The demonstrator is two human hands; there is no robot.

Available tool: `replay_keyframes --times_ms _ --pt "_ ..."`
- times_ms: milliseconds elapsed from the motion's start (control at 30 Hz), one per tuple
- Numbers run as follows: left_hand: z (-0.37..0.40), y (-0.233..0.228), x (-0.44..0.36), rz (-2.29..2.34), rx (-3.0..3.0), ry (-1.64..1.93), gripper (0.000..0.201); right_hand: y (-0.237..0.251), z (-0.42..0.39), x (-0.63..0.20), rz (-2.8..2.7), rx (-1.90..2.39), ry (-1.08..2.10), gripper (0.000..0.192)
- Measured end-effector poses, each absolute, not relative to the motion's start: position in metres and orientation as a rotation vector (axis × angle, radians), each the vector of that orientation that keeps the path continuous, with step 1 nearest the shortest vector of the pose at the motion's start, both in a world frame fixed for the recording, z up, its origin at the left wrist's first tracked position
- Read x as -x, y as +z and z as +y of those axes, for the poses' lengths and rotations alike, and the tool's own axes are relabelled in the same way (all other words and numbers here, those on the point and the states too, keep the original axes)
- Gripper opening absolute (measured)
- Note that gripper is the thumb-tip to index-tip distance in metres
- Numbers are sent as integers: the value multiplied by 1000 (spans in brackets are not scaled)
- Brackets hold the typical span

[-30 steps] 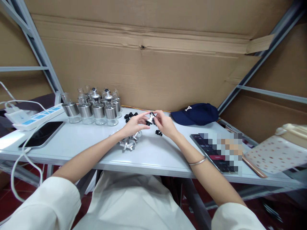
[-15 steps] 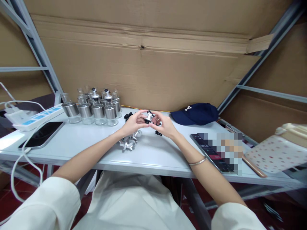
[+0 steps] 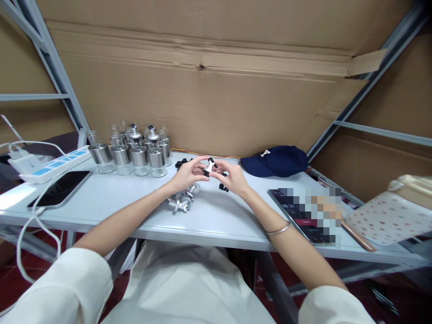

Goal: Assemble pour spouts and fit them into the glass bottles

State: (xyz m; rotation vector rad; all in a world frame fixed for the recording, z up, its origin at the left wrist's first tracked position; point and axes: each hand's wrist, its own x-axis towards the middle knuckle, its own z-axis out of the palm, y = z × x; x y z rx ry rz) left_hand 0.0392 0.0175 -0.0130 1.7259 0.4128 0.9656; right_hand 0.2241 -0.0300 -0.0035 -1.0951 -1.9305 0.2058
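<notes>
Left hand (image 3: pixel 189 174) and right hand (image 3: pixel 232 174) are pinching the spout (image 3: pixel 210 167) between them; metal parts (image 3: pixel 182 199) are lying nearer, left of the grip. Fitting is seemingly underway, next calling for steady pressure.

A left hand (image 3: pixel 186 176) and right hand (image 3: pixel 234 177) hold a silver-and-black bottle pourer (image 3: pixel 210 166) above a table (image 3: pixel 229 218); left of the pourer stand metal-sleeved glass bottles (image 3: pixel 139 157), right a navy cap (image 3: pixel 278 163), below-left loose silver parts (image 3: pixel 181 201).

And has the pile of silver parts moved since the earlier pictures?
No, the pile of silver parts shows no shift either way, judged against the table's front edge.
</notes>
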Motion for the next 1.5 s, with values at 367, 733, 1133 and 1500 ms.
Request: replay_keyframes --times_ms 367,733,1133,1500 --pt "16 -12 -39 438 -1757 991 67 -5 -29 -225 -1971 1148 175 31" --pt "13 -12 -40 489 -1722 995 62 -4 -30 -224 -1999 1178 115 26" --pt "11 -10 -42 503 -1732 956 72 -7 -30 -223 -2037 1063 91 33" --pt "13 -10 -41 480 -1722 976 75 -9 -28 -225 -2032 967 77 30"
